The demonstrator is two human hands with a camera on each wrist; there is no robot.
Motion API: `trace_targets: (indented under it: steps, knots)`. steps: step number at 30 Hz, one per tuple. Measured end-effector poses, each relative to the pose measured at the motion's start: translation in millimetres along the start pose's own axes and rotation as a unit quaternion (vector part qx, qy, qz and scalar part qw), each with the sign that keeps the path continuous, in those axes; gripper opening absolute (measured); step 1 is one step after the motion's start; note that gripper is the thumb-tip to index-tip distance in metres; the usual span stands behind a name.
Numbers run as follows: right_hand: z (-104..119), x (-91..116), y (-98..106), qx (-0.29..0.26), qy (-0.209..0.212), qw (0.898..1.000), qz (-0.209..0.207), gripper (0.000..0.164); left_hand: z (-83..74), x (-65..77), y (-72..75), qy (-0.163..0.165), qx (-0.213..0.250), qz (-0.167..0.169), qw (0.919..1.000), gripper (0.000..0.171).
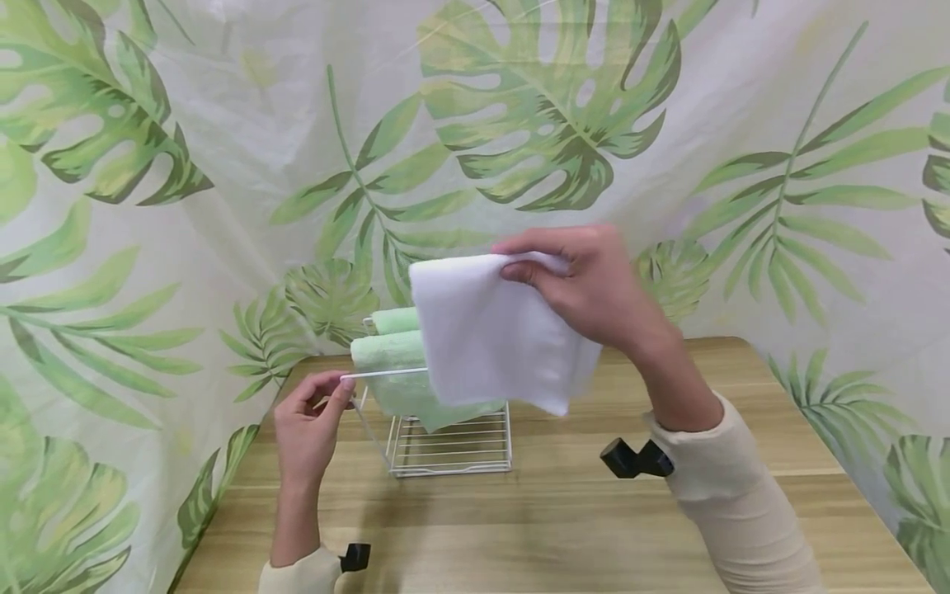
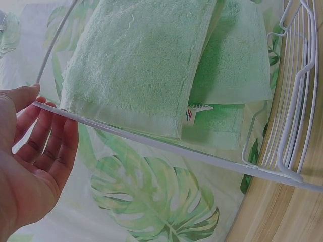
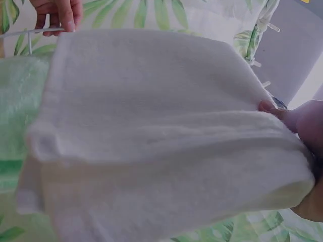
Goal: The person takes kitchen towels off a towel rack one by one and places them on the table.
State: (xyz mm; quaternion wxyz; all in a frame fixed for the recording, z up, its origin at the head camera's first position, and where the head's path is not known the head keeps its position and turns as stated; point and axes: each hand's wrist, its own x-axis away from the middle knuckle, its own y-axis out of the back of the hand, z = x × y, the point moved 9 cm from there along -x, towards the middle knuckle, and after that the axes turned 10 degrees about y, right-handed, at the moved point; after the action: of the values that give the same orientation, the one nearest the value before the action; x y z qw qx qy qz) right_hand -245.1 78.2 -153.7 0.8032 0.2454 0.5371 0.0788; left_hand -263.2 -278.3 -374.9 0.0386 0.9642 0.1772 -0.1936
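Note:
My right hand [image 1: 604,285] pinches a folded white towel [image 1: 482,330] by its top edge, thumb in front. The towel hangs in front of a white wire rack [image 1: 451,472] and hides much of its upper part. At the rack's near upper left corner, my left hand [image 1: 308,421] pinches the thin top bar between thumb and fingers. Two light green towels drape over bars of the rack, a nearer towel [image 1: 386,356] and a farther towel [image 1: 393,320]. In the left wrist view a small label [image 2: 194,113] shows at a green towel's edge.
The rack stands on a wood-grain table [image 1: 564,528], whose back edge meets a leaf-patterned cloth [image 1: 245,99]. A black wrist mount [image 1: 627,458] sits at the right sleeve and another mount [image 1: 356,556] at the left sleeve.

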Motion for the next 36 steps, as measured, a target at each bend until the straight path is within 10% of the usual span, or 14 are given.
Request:
trace_targets:
  steps: [19,36]
  knots:
    - [-34,56,81,0.115,-0.084,0.990,-0.018,0.020,-0.3,-1.2,-1.1,0.007,-0.004,-0.001,1.0000,0.012]
    - [-75,114,51,0.063,-0.141,0.986,0.065,0.015,1.0,-1.5,1.2,0.010,-0.004,-0.005,0.9999,0.011]
